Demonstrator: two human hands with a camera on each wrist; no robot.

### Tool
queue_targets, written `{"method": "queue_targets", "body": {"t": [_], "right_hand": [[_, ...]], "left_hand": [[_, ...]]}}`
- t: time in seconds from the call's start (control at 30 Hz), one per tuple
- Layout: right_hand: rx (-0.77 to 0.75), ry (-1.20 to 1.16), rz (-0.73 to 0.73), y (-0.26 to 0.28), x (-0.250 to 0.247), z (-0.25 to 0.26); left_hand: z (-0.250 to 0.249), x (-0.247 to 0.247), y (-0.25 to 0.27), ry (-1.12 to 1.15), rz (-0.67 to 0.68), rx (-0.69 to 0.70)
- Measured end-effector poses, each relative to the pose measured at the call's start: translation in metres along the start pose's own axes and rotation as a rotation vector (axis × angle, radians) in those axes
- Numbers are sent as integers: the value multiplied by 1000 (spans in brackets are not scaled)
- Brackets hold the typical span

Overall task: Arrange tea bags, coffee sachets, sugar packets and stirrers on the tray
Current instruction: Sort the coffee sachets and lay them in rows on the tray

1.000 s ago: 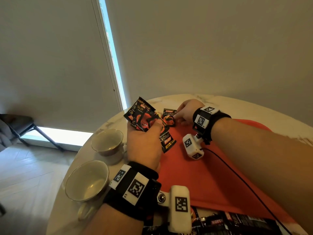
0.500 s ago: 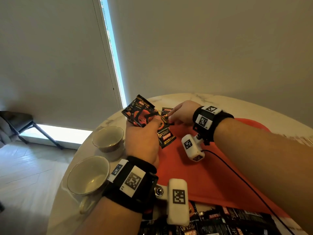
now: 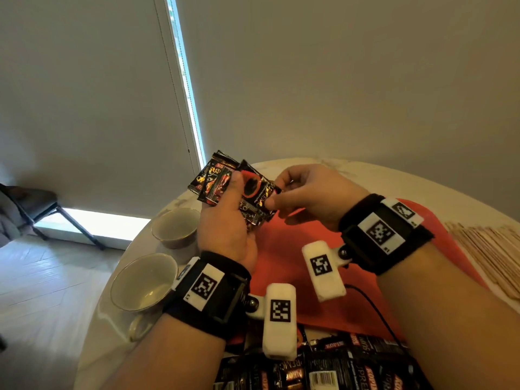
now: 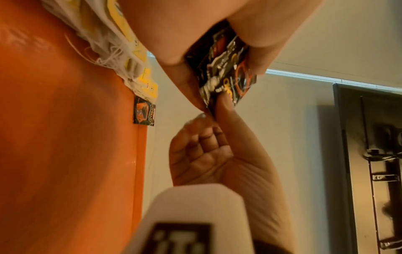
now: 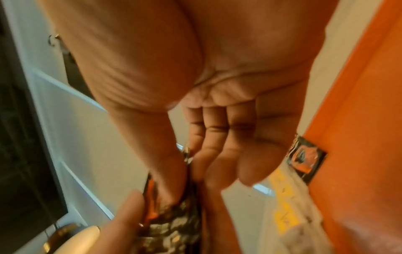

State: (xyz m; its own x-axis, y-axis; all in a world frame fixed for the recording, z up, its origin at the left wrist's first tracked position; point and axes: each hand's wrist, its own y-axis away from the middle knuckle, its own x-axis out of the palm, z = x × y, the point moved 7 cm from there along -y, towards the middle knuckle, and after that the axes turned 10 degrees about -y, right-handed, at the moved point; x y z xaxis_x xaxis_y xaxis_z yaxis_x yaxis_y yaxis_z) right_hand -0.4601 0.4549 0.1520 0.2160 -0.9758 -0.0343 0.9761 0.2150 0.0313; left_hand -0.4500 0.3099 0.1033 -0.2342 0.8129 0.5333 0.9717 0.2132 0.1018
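My left hand holds a fan of black-and-red coffee sachets above the far left corner of the orange tray. My right hand pinches the edge of the front sachet in that fan between thumb and forefinger. The left wrist view shows this pinch on the sachets from below. One sachet lies flat at the tray's far edge, next to a heap of tea bags with yellow tags. In the right wrist view the lying sachet and the tea bags show too.
Two empty cups stand on the round white table left of the tray. Wooden stirrers lie in a row at the right. A pile of black sachets sits at the near edge, under my wrists.
My right hand left a sachet at the tray's far edge and came back to the fan, where it now pinches another. Both hands rose a little.
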Motion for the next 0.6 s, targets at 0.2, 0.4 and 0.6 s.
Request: {"method": "queue_targets", "body": {"t": [0.2,0.4,0.6], "right_hand": [[-175,-380,-110,-10,-14,14],[-334,-502,-334,-12,-36,21],[-462,-100,-362,-4,-45,38]], "left_hand": [[-1,2,1,32,40,-28],[5,3,0,42,16,-43],[2,-3,-4,-128,-6,25]]}}
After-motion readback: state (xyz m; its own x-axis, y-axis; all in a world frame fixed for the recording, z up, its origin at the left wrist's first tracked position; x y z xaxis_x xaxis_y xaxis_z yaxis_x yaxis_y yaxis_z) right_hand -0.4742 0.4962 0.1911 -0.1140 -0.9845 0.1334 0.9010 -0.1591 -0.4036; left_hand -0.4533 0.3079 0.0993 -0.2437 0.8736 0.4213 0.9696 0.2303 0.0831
